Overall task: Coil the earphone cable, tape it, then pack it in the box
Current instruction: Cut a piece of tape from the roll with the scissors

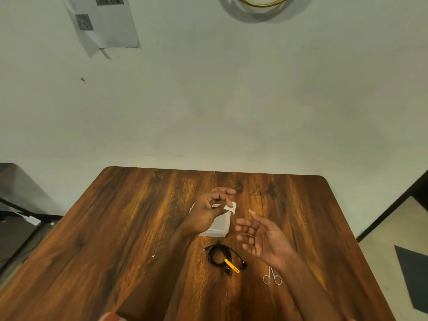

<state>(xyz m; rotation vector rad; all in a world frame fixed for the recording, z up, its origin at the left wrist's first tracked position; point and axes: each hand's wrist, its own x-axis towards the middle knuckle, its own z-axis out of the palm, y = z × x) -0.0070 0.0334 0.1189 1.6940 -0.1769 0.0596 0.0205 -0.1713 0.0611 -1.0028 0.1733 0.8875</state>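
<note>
Left hand (208, 213) pinching white tape (231, 206) above clear box (220, 225), mid-worktop (139, 205); right hand (261, 239) spread, empty, beside coiled earphones (220, 257).

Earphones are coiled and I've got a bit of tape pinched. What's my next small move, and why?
Probably bring the tape piece in your left hand down to the coiled earphone cable and steady the coil with your open right hand. The coil lies on the table with no tape visible on it.
</note>
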